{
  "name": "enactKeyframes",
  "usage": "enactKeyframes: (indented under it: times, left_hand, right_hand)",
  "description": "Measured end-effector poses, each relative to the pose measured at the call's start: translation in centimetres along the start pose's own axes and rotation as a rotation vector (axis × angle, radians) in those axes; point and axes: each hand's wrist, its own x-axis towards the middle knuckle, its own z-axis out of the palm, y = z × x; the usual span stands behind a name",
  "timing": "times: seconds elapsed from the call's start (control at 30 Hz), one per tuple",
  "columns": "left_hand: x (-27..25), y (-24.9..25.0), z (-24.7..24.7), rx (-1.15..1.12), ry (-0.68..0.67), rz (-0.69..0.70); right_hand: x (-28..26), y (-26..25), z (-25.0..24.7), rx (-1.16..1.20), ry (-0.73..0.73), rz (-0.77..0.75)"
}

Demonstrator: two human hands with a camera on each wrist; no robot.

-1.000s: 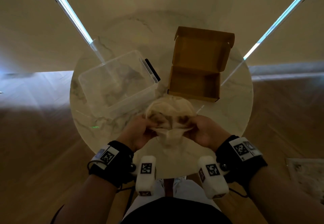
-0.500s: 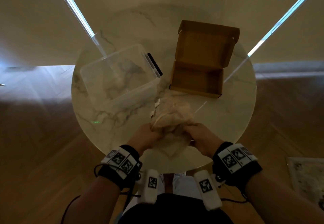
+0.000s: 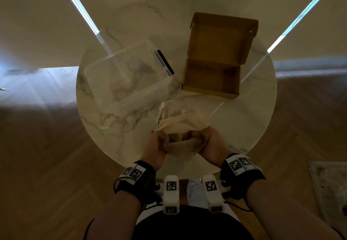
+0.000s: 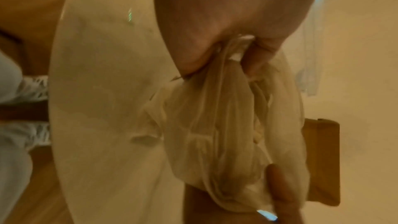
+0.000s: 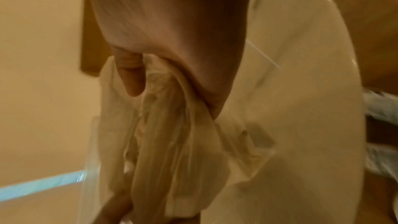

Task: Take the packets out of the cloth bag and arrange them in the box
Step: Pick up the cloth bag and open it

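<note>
I have the cloth bag gripped from both sides at the near edge of the counter: my left hand has its fingers bunched round gathered fabric, and my right hand pinches the opposite side with its thumb laid over the cloth. The bag's body runs away from my hands toward the cardboard box, which sits open just beyond the bag, slightly right. No packets show; I judge they are inside. My right hand is nearer the box, so I'd reach in with it.
</note>
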Motion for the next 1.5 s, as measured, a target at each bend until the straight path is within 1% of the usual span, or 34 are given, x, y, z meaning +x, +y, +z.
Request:
enactKeyframes:
  times: [0.03,0.07,0.13,0.2,0.23,0.27,0.33,0.37,0.5,0.6,0.67,0.7,0.77,0.8,0.83,0.9,0.93,0.97,1.0,1.03,1.07,1.1,1.13,1.2,1.23,1.27,1.3,1.33,1.4,1.43,1.5]
  left_hand:
    - [0.0,0.0,-0.2,0.07,-0.02,0.022]
    - [-0.1,0.1,-0.3,0.156,-0.02,0.056]
    - [-0.1,0.3,-0.4,0.262,0.001,0.14]
    - [-0.1,1.0,-0.3,0.206,-0.008,0.187]
    - [0.1,1.2,-0.3,0.133,-0.013,0.182]
    - [0.3,1.5,-0.5,0.058,-0.018,0.165]
    - [0.7,1.8,-0.9,-0.055,-0.049,0.13]
    - [0.9,1.7,-1.0,-0.091,-0.066,0.108]
    - [0.9,1.0,-0.6,-0.116,-0.104,0.058]
    - [0.8,0.1,-0.7,-0.069,-0.078,0.042]
    - [0.6,-0.4,-0.7,0.047,-0.066,0.018]
    - [0.6,-0.5,-0.8,0.11,-0.072,0.012]
    - [0.3,-0.4,-0.8,0.239,-0.077,0.031]
    - [0.1,-0.1,-0.7,0.298,-0.068,0.068]
    - [-0.1,0.2,-0.7,0.351,-0.053,0.135]
    - [-0.4,1.0,-0.6,0.444,-0.024,0.313]
    - [-0.4,1.4,-0.5,0.479,-0.032,0.392]
    - [-0.3,1.6,-0.3,0.528,-0.047,0.444]
    - [-0.2,1.9,0.1,0.58,-0.062,0.472]
    - [0.0,1.9,0.5,0.619,-0.08,0.468]
    - [0.1,2.1,0.8,0.626,-0.096,0.447]
    - [0.2,2.5,1.0,0.601,-0.106,0.416]
    - [0.3,2.8,1.0,0.55,-0.103,0.362]
    - [0.7,3.4,0.7,0.404,-0.105,0.232]
    - [0.9,3.7,0.5,0.355,-0.111,0.172]
    - [1.2,3.6,0.3,0.323,-0.109,0.117]
    - [1.3,3.5,0.2,0.313,-0.085,0.076]
    - [1.3,3.4,0.2,0.3,-0.049,0.043]
    - [1.0,3.2,0.2,0.339,0.022,0.064]
    - [0.9,3.2,0.0,0.415,0.026,0.118]
    - [0.4,3.5,0.0,0.644,-0.033,0.257]
  right_hand:
    - [0.1,0.1,-0.1,-0.203,0.057,-0.054]
    - [0.4,0.2,-0.1,-0.332,0.115,-0.09]
    - [1.0,0.2,0.1,-0.4,0.247,-0.144]
    - [1.5,-0.2,0.5,-0.332,0.384,-0.183]
    - [1.7,-0.4,0.5,-0.244,0.392,-0.178]
    - [1.9,-0.6,0.4,-0.141,0.365,-0.169]
    - [2.0,-0.8,0.3,0.041,0.276,-0.151]
    - [1.9,-0.9,0.4,0.096,0.237,-0.127]
    - [1.8,-0.6,0.7,0.191,0.141,0.02]
    - [1.5,0.1,0.6,0.131,0.169,0.038]
    - [1.0,0.5,0.7,0.001,0.191,0.006]
    - [0.6,0.5,0.9,-0.117,0.218,-0.012]
    - [0.4,0.5,0.8,-0.412,0.332,-0.07]
    - [0.2,0.5,0.7,-0.494,0.381,-0.143]
    - [0.3,0.5,0.5,-0.566,0.41,-0.239]
    - [0.2,0.1,0.3,-0.698,0.443,-0.44]
    - [0.2,-0.4,0.4,-0.756,0.443,-0.496]
    - [0.3,-0.8,0.7,-0.808,0.42,-0.515]
    - [0.6,-1.1,0.8,-0.822,0.391,-0.515]
    - [0.9,-1.5,0.9,-0.789,0.368,-0.49]
    - [1.0,-2.1,1.1,-0.717,0.342,-0.451]
    - [1.4,-2.5,1.1,-0.618,0.317,-0.38]
    - [1.7,-2.9,0.9,-0.49,0.262,-0.289]
    - [1.9,-3.5,0.3,-0.209,0.072,-0.125]
    - [1.9,-3.6,0.1,-0.106,0.004,-0.055]
    - [1.9,-3.7,-0.1,-0.039,-0.031,0.007]
    - [1.9,-3.6,-0.1,-0.009,-0.03,0.052]
    - [1.8,-3.4,-0.1,0.003,-0.029,0.095]
    - [2.0,-3.0,-0.1,-0.044,0.019,0.112]
    - [2.3,-2.9,-0.3,-0.122,0.062,0.075]
    - [2.3,-3.1,-0.6,-0.354,0.163,-0.05]
